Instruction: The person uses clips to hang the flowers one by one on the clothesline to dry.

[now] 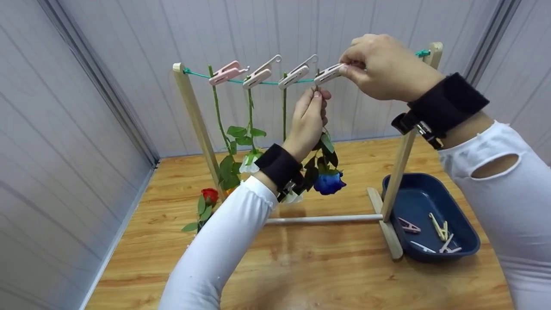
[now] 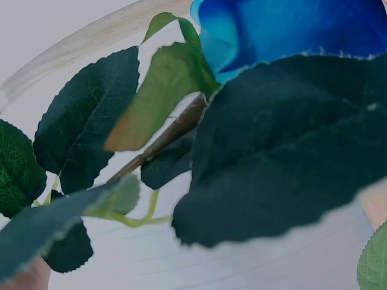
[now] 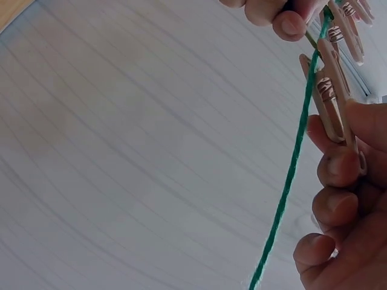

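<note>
My left hand (image 1: pixel 309 118) pinches the upper stem of a blue rose (image 1: pixel 329 183), which hangs upside down below it. In the left wrist view the blue bloom (image 2: pixel 296 30) and dark green leaves (image 2: pixel 290 151) fill much of the picture, hiding the fingers. Between thumb and fingers, my right hand (image 1: pixel 385 69) holds the handle end of a pale clothespin (image 1: pixel 328 74). The clothespin's front end is at the green cord (image 3: pixel 290 175), over the stem's top. Whether its tips grip the stem cannot be told.
Three more clothespins hold stems on the cord, a pink one (image 1: pixel 224 74) leftmost. A red rose (image 1: pixel 209 196) and a white flower (image 1: pixel 249 163) hang low. Wooden posts (image 1: pixel 196 116) carry the cord; a white bar (image 1: pixel 323 219) joins them. A dark blue basin (image 1: pixel 467 219) holds several clothespins.
</note>
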{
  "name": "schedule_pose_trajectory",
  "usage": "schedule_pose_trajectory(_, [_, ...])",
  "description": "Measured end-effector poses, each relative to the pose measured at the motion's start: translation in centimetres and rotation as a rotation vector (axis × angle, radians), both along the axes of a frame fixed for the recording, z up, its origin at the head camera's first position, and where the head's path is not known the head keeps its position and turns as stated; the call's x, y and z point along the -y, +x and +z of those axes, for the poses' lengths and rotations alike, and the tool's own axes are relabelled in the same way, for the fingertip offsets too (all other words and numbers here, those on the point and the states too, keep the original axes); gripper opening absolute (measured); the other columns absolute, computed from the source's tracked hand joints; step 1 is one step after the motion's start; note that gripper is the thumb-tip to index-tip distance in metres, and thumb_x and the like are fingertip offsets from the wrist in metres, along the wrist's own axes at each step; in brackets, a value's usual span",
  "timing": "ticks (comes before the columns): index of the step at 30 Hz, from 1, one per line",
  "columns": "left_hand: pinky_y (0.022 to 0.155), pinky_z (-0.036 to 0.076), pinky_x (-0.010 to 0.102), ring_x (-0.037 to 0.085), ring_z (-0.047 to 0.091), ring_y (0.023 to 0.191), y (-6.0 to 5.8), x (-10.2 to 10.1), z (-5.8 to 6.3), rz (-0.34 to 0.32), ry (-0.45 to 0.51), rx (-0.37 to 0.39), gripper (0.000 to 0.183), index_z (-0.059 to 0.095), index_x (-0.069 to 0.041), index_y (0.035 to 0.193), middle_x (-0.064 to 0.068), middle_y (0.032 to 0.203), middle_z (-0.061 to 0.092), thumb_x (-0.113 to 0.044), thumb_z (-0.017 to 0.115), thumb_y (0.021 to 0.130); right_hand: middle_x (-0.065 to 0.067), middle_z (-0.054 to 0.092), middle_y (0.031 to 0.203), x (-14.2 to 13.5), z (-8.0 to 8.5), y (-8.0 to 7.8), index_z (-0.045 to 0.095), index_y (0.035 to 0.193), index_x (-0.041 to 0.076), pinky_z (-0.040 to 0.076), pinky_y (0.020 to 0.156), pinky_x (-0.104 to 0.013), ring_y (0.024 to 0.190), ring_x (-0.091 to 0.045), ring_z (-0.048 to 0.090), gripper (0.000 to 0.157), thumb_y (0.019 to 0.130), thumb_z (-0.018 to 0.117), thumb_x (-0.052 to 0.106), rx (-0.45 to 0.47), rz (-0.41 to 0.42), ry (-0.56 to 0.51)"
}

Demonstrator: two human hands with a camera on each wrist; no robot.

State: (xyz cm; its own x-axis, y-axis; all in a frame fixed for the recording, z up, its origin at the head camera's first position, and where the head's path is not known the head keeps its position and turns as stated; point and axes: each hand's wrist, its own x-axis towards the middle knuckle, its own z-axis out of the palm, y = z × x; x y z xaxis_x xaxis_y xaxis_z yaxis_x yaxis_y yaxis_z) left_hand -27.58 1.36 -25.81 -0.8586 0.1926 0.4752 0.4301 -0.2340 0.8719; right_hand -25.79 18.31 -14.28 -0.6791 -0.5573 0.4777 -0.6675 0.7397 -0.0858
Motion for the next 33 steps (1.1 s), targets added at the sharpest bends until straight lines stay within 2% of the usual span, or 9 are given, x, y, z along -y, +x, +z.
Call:
schedule_pose_trajectory(12, [0.062, 0.028, 0.023, 0.01, 0.029, 0.066, 0.04, -0.2, -0.45, -0.018, 0.013, 0.006, 0.03, 0.051, -0.005, 0.107, -0.001, 0.084, 0.036, -0.009, 0.024, 0.118, -0.024, 0.069, 0.107, -0.05, 0.05, -0.33, 0.073, 0.116, -0.007, 0.042, 0.076, -0.044, 0.088, -0.033, 0.058, 0.029, 0.113, 0.057, 0.016, 0.043, -0.01, 0.071])
schedule_pose_trajectory(19, [0.062, 0.028, 0.023, 0.01, 0.028, 0.066, 0.04, -0.15, -0.61, -0.024, 0.013, 0.011, 0.03, 0.051, -0.006, 0.106, -0.001, 0.084, 0.036, -0.01, 0.024, 0.119, -0.02, 0.067, 0.103, 0.17, 0.2, -0.37, 0.072, 0.125, -0.007, 0.038, 0.073, -0.038, 0.082, -0.026, 0.052, 0.03, 0.112, 0.055, 0.015, 0.082, -0.012, 0.062])
schedule_pose_trajectory(22, [0.063, 0.028, 0.024, 0.01, 0.028, 0.067, 0.03, -0.12, -0.57, -0.034, 0.009, 0.006, 0.03, 0.05, -0.003, 0.108, -0.001, 0.085, 0.035, -0.01, 0.023, 0.119, -0.018, 0.066, 0.101, 0.12, 0.19, -0.4, 0.071, 0.129, -0.006, 0.037, 0.071, -0.036, 0.079, -0.023, 0.051, 0.032, 0.113, 0.054, 0.016, 0.087, -0.012, 0.059])
schedule_pose_trajectory(26, [0.062, 0.027, 0.024, 0.01, 0.027, 0.066, -0.05, -0.17, -0.53, -0.032, 0.012, 0.006, 0.03, 0.05, -0.001, 0.11, -0.001, 0.084, 0.035, -0.011, 0.024, 0.119, -0.02, 0.068, 0.104, -0.04, 0.06, -0.57, 0.07, 0.134, -0.006, 0.039, 0.069, -0.035, 0.079, -0.024, 0.053, 0.036, 0.113, 0.054, 0.018, 0.09, -0.019, 0.059])
schedule_pose_trajectory(33, [0.061, 0.027, 0.023, 0.009, 0.028, 0.064, 0.08, -0.32, -0.36, -0.017, 0.019, -0.002, 0.03, 0.051, -0.005, 0.107, -0.002, 0.081, 0.034, -0.008, 0.024, 0.118, -0.025, 0.071, 0.113, -0.19, -0.2, -0.57, 0.065, 0.14, -0.009, 0.045, 0.075, -0.037, 0.087, -0.029, 0.061, 0.04, 0.111, 0.057, 0.017, 0.084, -0.005, 0.02])
